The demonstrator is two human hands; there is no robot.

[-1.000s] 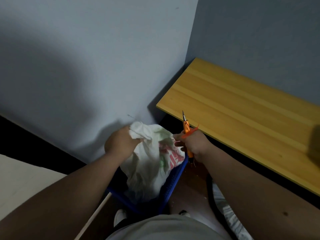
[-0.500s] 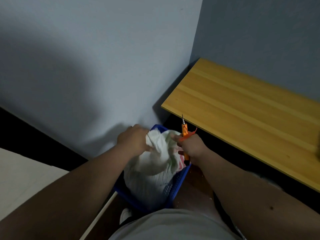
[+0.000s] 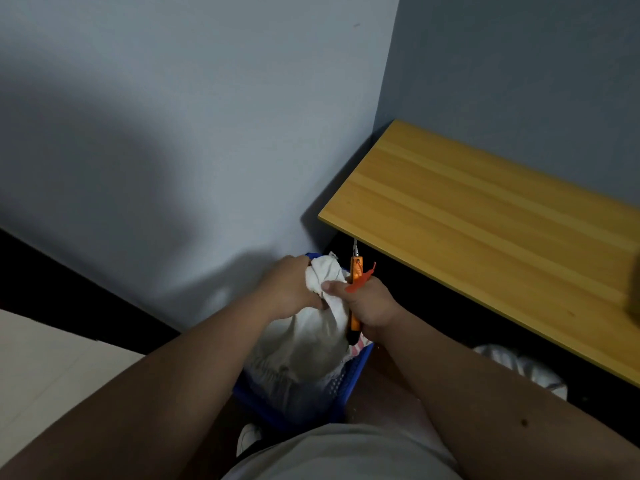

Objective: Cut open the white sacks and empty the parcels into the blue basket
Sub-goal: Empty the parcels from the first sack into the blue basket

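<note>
A white sack (image 3: 304, 344) stands bunched up inside the blue basket (image 3: 341, 384), which sits on the floor in the corner, against the pale wall (image 3: 194, 133) and just below the near end of a wooden shelf (image 3: 485, 230). Both hands meet at the sack's gathered top: the left hand (image 3: 289, 289) is curled over the crumpled neck, gripping the fabric, while the right hand (image 3: 367, 304) is closed round an orange cutter (image 3: 355, 296) and pinches the same bunch of fabric with its thumb. The cutter's thin metal tip points upward past the knuckles toward the underside of the shelf edge, and its dark lower end pokes out below the palm. A small red tag (image 3: 362, 280) sticks out beside the cutter above the right hand. The sack fills most of the basket, hiding whatever lies under it; only the blue perforated wall on the near right side and a sliver of the far rim show, along with a bit of red-and-white print at the right edge. Under the shelf to the right lies another white sack (image 3: 519, 370), partly in shadow. A white shoe (image 3: 249, 439) peeks out near the basket's base, and a light surface (image 3: 52, 368) occupies the lower left
</note>
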